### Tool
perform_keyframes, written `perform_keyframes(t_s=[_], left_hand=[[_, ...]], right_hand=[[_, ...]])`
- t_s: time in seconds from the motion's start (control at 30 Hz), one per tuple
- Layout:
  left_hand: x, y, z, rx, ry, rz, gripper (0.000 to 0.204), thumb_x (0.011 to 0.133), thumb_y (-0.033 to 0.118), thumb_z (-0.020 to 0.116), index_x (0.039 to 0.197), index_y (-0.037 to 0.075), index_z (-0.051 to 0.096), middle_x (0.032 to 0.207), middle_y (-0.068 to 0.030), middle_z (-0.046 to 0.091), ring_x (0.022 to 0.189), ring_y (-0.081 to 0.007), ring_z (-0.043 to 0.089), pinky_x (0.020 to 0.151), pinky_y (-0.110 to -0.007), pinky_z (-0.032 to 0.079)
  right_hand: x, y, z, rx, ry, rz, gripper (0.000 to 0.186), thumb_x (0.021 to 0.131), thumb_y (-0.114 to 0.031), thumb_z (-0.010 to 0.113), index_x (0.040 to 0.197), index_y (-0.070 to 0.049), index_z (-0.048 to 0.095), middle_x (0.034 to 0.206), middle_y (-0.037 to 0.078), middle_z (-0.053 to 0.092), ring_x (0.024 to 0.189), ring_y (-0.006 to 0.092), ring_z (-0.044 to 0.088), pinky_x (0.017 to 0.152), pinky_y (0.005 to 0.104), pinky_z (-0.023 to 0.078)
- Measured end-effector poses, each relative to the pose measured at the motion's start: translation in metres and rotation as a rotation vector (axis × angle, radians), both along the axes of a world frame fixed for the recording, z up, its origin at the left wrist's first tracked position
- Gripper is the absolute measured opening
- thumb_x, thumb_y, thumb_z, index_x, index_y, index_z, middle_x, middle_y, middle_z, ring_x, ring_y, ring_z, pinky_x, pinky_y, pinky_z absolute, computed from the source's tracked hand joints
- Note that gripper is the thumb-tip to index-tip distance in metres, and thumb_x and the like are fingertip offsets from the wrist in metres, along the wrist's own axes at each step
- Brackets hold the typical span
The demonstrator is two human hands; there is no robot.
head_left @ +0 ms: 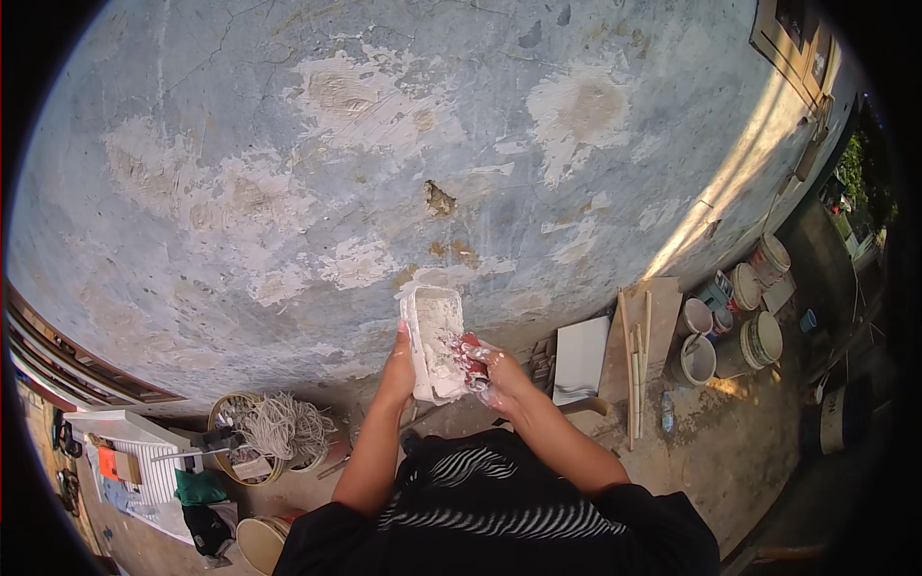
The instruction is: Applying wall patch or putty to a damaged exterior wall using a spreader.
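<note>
My left hand [400, 359] is closed on the left side of a white rectangular tray [412, 331], held in front of me near the wall. Thick off-white filler [437, 322] coats the inside of the tray. My right hand [503, 374], spattered with white, grips a red-handled putty knife [469, 352] at the tray's right side. Paste smears the knife, and its blade is hard to make out. Ahead stands a worn blue-grey wall [480, 106] with several rough pale patches [370, 106]. A small broken hole [440, 199] shows above the tray.
To the left, a tub [229, 466] and a heap of pale rope-like strands [288, 427] stand by the wall. On the right are leaning boards [581, 360], thin poles [638, 374], several buckets [698, 359] and a plastic bottle [667, 411] on the floor. A window frame [783, 48] is at upper right.
</note>
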State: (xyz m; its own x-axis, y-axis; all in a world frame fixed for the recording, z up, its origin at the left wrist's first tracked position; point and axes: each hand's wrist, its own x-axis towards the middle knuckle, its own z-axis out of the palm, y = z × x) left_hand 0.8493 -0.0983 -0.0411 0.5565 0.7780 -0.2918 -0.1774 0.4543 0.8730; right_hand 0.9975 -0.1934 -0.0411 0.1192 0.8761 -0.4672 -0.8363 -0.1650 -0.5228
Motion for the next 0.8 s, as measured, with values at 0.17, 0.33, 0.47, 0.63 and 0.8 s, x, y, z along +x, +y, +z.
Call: perform_keyframes(t_s=[0.17, 0.33, 0.47, 0.63, 0.8], left_hand=[[-0.012, 0.013, 0.010, -0.199, -0.138, 0.026, 0.074, 0.103, 0.062, 0.027, 0.149, 0.005, 0.037, 0.143, -0.0157, 0.051, 0.126, -0.0306, 0.055, 0.107, -0.044, 0.045], [-0.032, 0.027, 0.000, -0.353, -0.443, 0.055, 0.069, 0.103, 0.060, 0.030, 0.149, 0.010, 0.039, 0.144, -0.0139, 0.052, 0.128, -0.0339, 0.053, 0.107, -0.051, 0.044], [-0.051, 0.041, -0.001, -0.438, -0.526, 0.024, 0.069, 0.103, 0.060, 0.028, 0.148, 0.011, 0.041, 0.143, -0.0133, 0.053, 0.125, -0.0346, 0.056, 0.105, -0.052, 0.046], [-0.075, 0.055, 0.006, -0.492, -0.597, -0.042, 0.073, 0.099, 0.066, 0.032, 0.147, 0.012, 0.044, 0.140, -0.0121, 0.056, 0.123, -0.0359, 0.058, 0.103, -0.057, 0.046], [-0.094, 0.070, -0.002, -0.525, -0.569, -0.035, 0.067, 0.099, 0.062, 0.035, 0.144, 0.013, 0.047, 0.137, -0.0111, 0.059, 0.120, -0.0348, 0.060, 0.100, -0.056, 0.048]], right_hand=[[0.007, 0.012, 0.000, 0.063, -0.036, -0.083, 0.035, 0.097, -0.013, 0.057, 0.130, -0.001, 0.057, 0.116, 0.012, 0.068, 0.096, 0.0242, 0.069, 0.081, 0.0362, 0.058], [0.006, 0.012, 0.032, 0.107, -0.113, -0.190, 0.033, 0.095, -0.011, 0.059, 0.127, -0.005, 0.059, 0.109, 0.007, 0.070, 0.082, 0.0161, 0.068, 0.053, 0.0296, 0.049], [0.006, 0.018, 0.050, 0.128, -0.039, -0.338, 0.031, 0.093, -0.009, 0.061, 0.124, -0.007, 0.060, 0.107, 0.008, 0.070, 0.082, 0.0193, 0.069, 0.052, 0.0316, 0.050], [0.005, 0.041, 0.077, 0.291, -0.351, -0.721, 0.030, 0.095, -0.006, 0.059, 0.125, -0.002, 0.058, 0.109, 0.008, 0.069, 0.090, 0.0196, 0.069, 0.067, 0.0310, 0.054], [-0.007, 0.089, 0.074, 0.320, -1.114, -1.049, 0.018, 0.098, -0.008, 0.060, 0.113, 0.002, 0.061, 0.106, 0.007, 0.068, 0.092, 0.0133, 0.064, 0.078, 0.0304, 0.053]])
